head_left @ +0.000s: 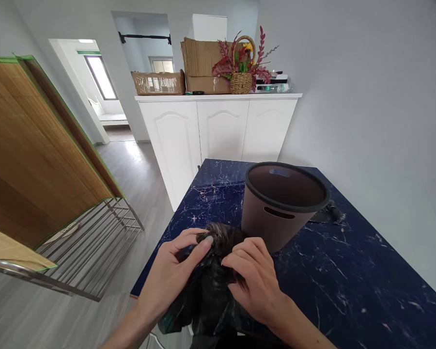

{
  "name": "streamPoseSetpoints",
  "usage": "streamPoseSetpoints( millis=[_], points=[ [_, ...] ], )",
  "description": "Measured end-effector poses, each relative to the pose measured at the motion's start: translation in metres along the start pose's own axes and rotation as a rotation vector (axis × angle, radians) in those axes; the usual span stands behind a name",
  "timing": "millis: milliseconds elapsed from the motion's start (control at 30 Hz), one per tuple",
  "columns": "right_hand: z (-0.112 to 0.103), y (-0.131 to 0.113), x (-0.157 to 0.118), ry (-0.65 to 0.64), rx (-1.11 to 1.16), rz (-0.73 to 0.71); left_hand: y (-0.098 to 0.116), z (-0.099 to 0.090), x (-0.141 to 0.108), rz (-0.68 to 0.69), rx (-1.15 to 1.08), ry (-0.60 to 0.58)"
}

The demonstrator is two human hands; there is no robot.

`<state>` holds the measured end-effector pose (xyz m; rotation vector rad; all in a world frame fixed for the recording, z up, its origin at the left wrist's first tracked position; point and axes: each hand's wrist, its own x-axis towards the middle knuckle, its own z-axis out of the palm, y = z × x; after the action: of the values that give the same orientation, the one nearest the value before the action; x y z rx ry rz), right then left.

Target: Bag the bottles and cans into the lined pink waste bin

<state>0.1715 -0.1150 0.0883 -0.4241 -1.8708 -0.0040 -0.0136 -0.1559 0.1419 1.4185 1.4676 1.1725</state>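
Observation:
A crumpled black plastic bag hangs bunched over the near edge of the table, low in the middle of the head view. My left hand grips its gathered top from the left, thumb pressed on the folds. From the right, my right hand pinches the same bag with curled fingers. Just beyond my hands stands a brown trash can, upright, with a dark rim and cut-out handle slots. Its visible inside wall shows no liner. Another piece of black plastic lies behind the can to the right.
The dark blue marbled table extends right toward a grey wall. Behind it stands a white cabinet bearing cardboard boxes, a flower basket and a plastic bottle. At left is a metal rack with a bamboo mat.

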Motion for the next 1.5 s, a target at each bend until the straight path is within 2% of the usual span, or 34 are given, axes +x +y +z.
streamPoseSetpoints(
  millis=[133,267,367,500,633,733,867,1000,1133,1267,1333,1400,1500],
  points=[
    [-0.001,-0.003,-0.008,-0.052,0.019,0.018,-0.010,-0.009,0.002,-0.067,-0.087,-0.022],
    [-0.001,-0.002,-0.009,-0.115,0.004,0.024,-0.014,-0.010,0.002,-0.146,-0.156,-0.014],
    [0.000,-0.001,-0.004,-0.146,-0.026,-0.017,-0.016,-0.009,0.002,-0.149,-0.156,-0.006],
    [0.002,0.000,0.001,-0.134,0.044,-0.020,-0.020,-0.012,0.004,-0.132,-0.152,-0.022],
    [0.003,0.000,-0.009,-0.172,0.101,-0.016,-0.028,-0.019,0.012,-0.143,-0.234,-0.012],
    [-0.002,-0.002,-0.024,-0.240,0.123,0.024,-0.041,-0.027,0.021,-0.207,-0.311,0.044],
    [-0.012,-0.006,-0.043,-0.290,0.147,0.076,-0.066,-0.042,0.033,-0.232,-0.290,0.182],
    [-0.022,-0.007,-0.052,-0.320,0.167,0.140,-0.082,-0.050,0.037,-0.265,-0.298,0.221],
    [-0.028,-0.010,-0.050,-0.400,0.155,0.218,-0.077,-0.046,0.034,-0.242,-0.329,0.253],
    [-0.024,-0.029,-0.033,-0.463,0.124,0.365,-0.062,-0.038,0.028,-0.188,-0.323,0.262],
    [-0.015,-0.039,-0.020,-0.463,0.111,0.410,-0.057,-0.035,0.025,-0.167,-0.294,0.259],
    [-0.001,-0.041,-0.009,-0.438,0.027,0.391,-0.055,-0.033,0.024,-0.149,-0.275,0.247],
    [0.020,-0.030,0.000,-0.475,-0.185,0.308,-0.055,-0.032,0.023,-0.109,-0.262,0.216]
  ],
)
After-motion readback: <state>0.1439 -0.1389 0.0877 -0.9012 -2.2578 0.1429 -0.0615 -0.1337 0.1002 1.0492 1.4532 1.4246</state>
